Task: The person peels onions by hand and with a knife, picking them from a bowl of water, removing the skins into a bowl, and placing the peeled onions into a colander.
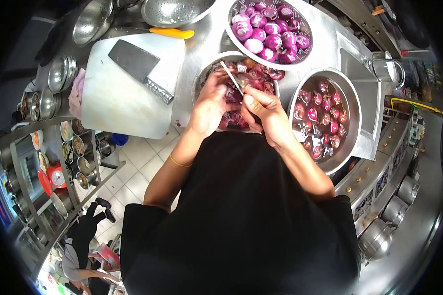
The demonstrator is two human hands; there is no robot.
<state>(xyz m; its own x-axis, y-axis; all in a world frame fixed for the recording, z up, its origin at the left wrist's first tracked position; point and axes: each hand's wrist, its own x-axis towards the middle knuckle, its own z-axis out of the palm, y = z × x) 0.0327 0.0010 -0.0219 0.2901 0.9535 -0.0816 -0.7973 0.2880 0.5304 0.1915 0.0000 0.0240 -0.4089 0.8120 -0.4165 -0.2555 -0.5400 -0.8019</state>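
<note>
My left hand [209, 105] is closed around a red onion [233, 94], partly hidden by the fingers. In my right hand [265, 110] is a small knife [231, 76], its thin pale length slanting up and left across the onion. Both hands are over a metal bowl [198, 81] that holds loose red onion skins [261, 81]. Beyond it, a perforated colander [271, 63] is full of peeled purple onions [273, 41]. To the right, a large metal basin [355, 108] contains unpeeled red onions [325, 118] in water.
On the left a cleaver [135, 60] lies on a white cutting board [128, 113]. A yellow handle [172, 33] is just behind the board. Metal bowls [59, 73] and another colander [177, 12] stand further back. Another person [81, 241] is at lower left, beyond a rack.
</note>
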